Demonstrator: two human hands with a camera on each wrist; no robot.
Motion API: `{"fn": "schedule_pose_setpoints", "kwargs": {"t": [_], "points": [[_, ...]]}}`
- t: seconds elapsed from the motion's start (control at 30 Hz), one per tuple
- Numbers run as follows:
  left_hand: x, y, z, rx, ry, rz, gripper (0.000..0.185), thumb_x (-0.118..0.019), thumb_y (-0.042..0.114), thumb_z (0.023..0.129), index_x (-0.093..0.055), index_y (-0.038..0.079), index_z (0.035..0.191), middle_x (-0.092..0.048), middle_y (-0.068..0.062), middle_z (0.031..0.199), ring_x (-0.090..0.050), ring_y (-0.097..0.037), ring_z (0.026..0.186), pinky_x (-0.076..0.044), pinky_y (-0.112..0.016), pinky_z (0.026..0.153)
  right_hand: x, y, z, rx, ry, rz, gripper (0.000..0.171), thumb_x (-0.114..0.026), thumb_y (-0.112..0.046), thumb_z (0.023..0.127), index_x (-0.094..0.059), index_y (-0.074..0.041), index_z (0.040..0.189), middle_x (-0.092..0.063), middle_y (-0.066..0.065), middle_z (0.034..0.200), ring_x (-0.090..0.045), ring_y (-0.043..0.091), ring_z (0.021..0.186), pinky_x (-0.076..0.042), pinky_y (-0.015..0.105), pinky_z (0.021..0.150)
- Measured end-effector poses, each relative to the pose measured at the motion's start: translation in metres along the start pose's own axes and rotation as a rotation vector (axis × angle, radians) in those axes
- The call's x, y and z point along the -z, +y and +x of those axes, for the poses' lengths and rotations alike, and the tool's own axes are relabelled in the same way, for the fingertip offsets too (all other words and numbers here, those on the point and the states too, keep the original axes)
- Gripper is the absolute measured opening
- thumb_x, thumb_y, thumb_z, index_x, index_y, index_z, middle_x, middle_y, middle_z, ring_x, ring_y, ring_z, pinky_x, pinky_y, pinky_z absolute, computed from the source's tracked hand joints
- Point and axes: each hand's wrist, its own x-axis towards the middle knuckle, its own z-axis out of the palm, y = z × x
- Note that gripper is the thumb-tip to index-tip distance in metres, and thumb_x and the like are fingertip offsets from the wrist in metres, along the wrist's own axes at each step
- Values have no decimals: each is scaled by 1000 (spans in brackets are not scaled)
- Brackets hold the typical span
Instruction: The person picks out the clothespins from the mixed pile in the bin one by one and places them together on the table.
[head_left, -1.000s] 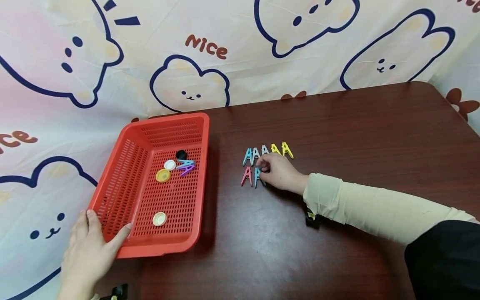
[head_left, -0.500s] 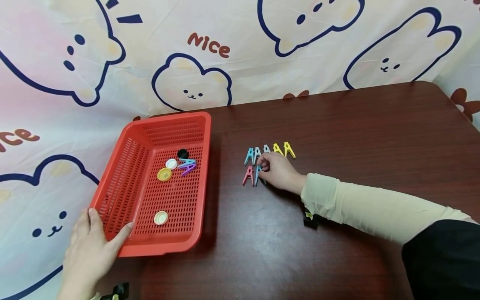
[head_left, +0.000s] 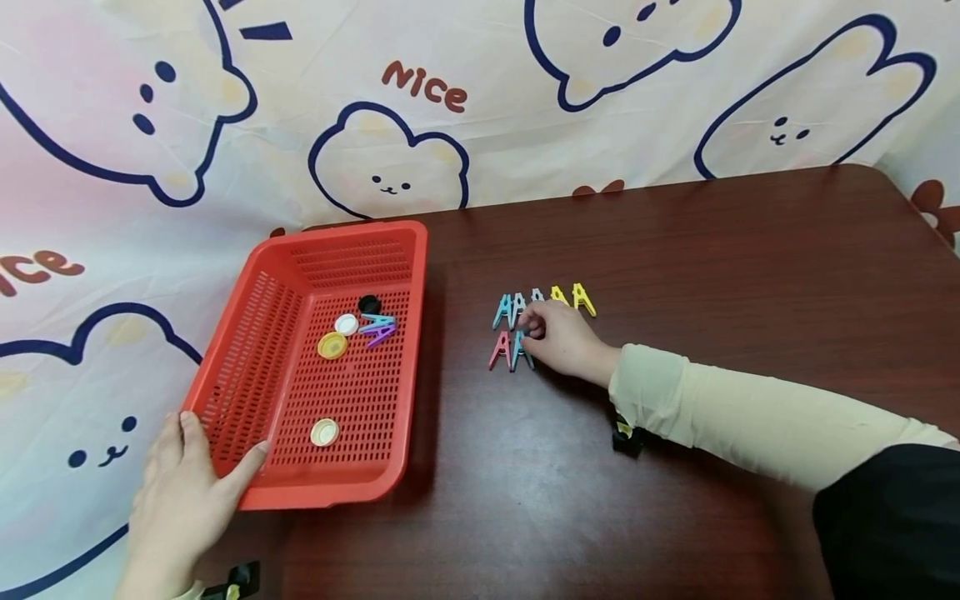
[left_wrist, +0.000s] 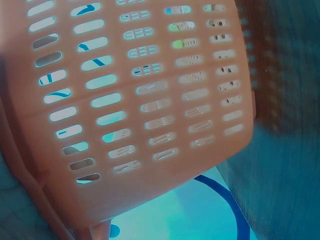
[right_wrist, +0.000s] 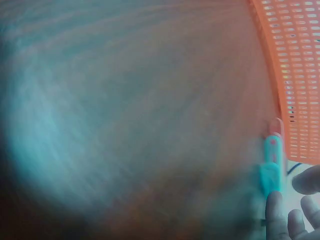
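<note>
My left hand [head_left: 180, 500] grips the near-left corner of the red basket [head_left: 408, 375], thumb over the rim. In the left wrist view, the basket's slotted wall [left_wrist: 125, 105] fills most of the frame. My right hand [head_left: 566, 340] is over two rows of clothespins on the table. Its thumb and fingers are parted, fingertips right at a blue clothespin [head_left: 519, 354] in the near row. Left of that stands a pink clothespin [head_left: 500, 351]. The far row has a blue clothespin [head_left: 502, 312], pale ones, and a yellow clothespin [head_left: 583, 300] at the right end, partly hidden by my hand.
In the basket lie a black cap [head_left: 369, 305], a white cap [head_left: 346, 324], a yellow cap [head_left: 332, 345], a cream cap [head_left: 325, 432], and blue and purple clothespins [head_left: 380, 333]. A printed cloth [head_left: 525, 167] hangs behind the dark wooden table [head_left: 712, 275].
My right fingers have loosened slightly from the blue clothespin, and more of it shows now. The left hand stays on the basket. The whole head view has shifted a little.
</note>
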Motion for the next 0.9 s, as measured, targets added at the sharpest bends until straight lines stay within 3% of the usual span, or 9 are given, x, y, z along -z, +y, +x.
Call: {"fn": "schedule_pose_setpoints", "kwargs": {"t": [0.23, 0.37, 0.63, 0.9], "points": [[0, 0, 0, -10, 6, 2, 114, -51, 62, 100, 13, -17, 152, 12, -44, 158, 0, -63, 145, -15, -82, 108, 18, -26, 11, 126, 61, -14, 18, -69, -6, 92, -66, 0, 108, -60, 11, 101, -57, 27, 95, -50, 38, 83], [0, 0, 0, -11, 6, 1, 115, -51, 63, 100, 14, -17, 152, 13, -44, 158, 0, -63, 145, -15, -82, 107, 22, -51, 23, 224, 53, -25, 18, -68, -7, 92, -67, -2, 109, -62, 12, 105, -59, 26, 98, -51, 35, 86], [-1, -2, 0, -28, 21, 4, 114, -51, 63, 100, 12, -17, 152, 11, -45, 158, -2, -64, 144, -16, -83, 107, 7, -107, 50, 408, -113, -140, 28, -65, -14, 99, -67, -6, 126, -62, 8, 119, -60, 22, 104, -49, 29, 92], [-1, 0, 1, -43, 23, 6, 113, -50, 62, 101, 10, -18, 153, 9, -45, 158, -3, -64, 143, -17, -84, 105, -19, -153, 79, 466, -331, -260, 32, -65, -22, 102, -64, -12, 132, -59, 2, 125, -54, 13, 107, -46, 21, 94]]}}
